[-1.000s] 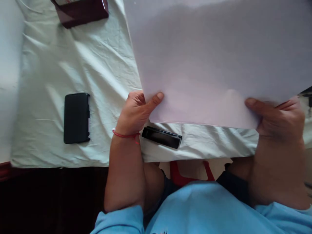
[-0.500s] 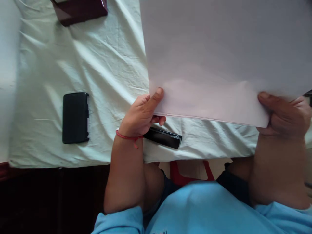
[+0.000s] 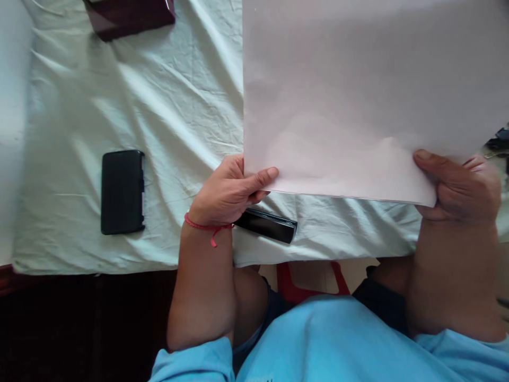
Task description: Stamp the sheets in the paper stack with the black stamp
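Large white paper sheets (image 3: pixel 358 95), stacked with their near edges almost level, are held up above the cloth. My left hand (image 3: pixel 236 185) grips the near left corner, thumb on top and fingers underneath. At the near right corner, my right hand (image 3: pixel 461 183) pinches the sheets with its thumb on top; its other fingers are mostly hidden below. A shiny black stapler-like object (image 3: pixel 270 225) lies on the cloth just below my left hand, its left end covered by my wrist. How many sheets there are I cannot tell.
A pale green cloth (image 3: pixel 191 106) covers the surface. On it, to the left, lies a black rectangular case (image 3: pixel 122 192). A dark maroon box (image 3: pixel 133 18) stands at the far left. Small dark items (image 3: pixel 499 143) show at the right edge. Below is a red stool (image 3: pixel 294 289).
My left thumb has slid right and nearer along the paper's corner, and its fingers have tucked further under. The sheets' left edge has straightened and shifted right; their near edges look more even.
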The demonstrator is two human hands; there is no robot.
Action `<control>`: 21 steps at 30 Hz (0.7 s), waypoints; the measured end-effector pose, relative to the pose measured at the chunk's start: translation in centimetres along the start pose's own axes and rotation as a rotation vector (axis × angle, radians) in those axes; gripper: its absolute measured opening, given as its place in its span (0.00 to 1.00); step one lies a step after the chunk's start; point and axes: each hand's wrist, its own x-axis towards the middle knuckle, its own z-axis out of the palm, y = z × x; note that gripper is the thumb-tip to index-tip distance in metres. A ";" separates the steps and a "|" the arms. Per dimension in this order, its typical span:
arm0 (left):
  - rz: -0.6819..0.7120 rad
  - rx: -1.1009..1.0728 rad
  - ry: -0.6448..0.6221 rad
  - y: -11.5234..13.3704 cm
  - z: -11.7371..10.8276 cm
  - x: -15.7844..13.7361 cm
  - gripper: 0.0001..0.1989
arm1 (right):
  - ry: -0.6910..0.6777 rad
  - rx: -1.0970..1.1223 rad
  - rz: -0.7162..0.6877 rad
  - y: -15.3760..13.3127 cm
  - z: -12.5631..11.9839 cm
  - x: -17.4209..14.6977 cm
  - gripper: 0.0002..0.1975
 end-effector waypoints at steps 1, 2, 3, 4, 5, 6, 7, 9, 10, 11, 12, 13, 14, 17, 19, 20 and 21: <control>0.006 -0.007 -0.004 0.1 0.1 -0.1 0.28 | -0.002 0.005 0.004 0.0 0.0 0.0 0.23; 0.011 -0.015 -0.006 0.2 0.2 -0.1 0.29 | -0.003 0.006 0.004 0.0 -0.1 0.0 0.23; 0.013 -0.026 -0.007 0.3 0.3 -0.2 0.29 | -0.004 0.006 -0.002 0.0 -0.1 0.0 0.22; 0.008 -0.039 -0.006 0.3 0.5 -0.2 0.29 | -0.002 0.004 -0.009 -0.1 -0.1 -0.1 0.22; 0.004 -0.051 -0.003 0.3 0.6 -0.2 0.30 | -0.003 0.001 -0.016 -0.1 0.0 -0.1 0.21; 0.000 -0.057 0.003 0.2 0.8 -0.2 0.30 | 0.001 0.000 -0.024 -0.1 0.0 -0.1 0.20; 0.004 -0.055 0.014 0.0 0.9 -0.2 0.31 | 0.009 0.003 -0.034 -0.1 0.0 -0.1 0.20; 0.038 -0.032 0.069 -0.4 1.1 -0.1 0.33 | 0.026 0.020 -0.057 0.1 0.0 0.0 0.20; 0.062 -0.016 0.105 -0.6 1.2 0.0 0.33 | 0.030 0.033 -0.079 0.2 0.0 0.1 0.20; 0.088 -0.001 0.140 -0.8 1.2 0.1 0.32 | 0.027 0.046 -0.105 0.4 -0.1 0.2 0.20; 0.111 0.007 0.168 -1.0 1.2 0.2 0.32 | 0.023 0.057 -0.138 0.6 -0.2 0.3 0.20; 0.132 0.009 0.182 -1.1 1.1 0.2 0.30 | 0.018 0.064 -0.169 0.8 -0.3 0.4 0.20; 0.150 0.010 0.185 -1.1 1.0 0.3 0.29 | 0.017 0.066 -0.199 1.1 -0.4 0.6 0.20; 0.197 0.017 0.162 -1.1 0.5 0.2 0.27 | 0.037 0.045 -0.256 1.6 -0.7 1.0 0.21; 0.219 0.025 0.150 -1.3 0.2 0.0 0.27 | 0.046 0.029 -0.261 1.7 -0.8 1.2 0.23; 0.232 0.023 0.153 -1.4 0.1 -0.1 0.27 | 0.043 0.026 -0.255 1.7 -0.9 1.3 0.23; 0.243 0.014 0.158 -1.5 0.1 -0.2 0.25 | 0.036 0.025 -0.246 1.7 -0.9 1.3 0.23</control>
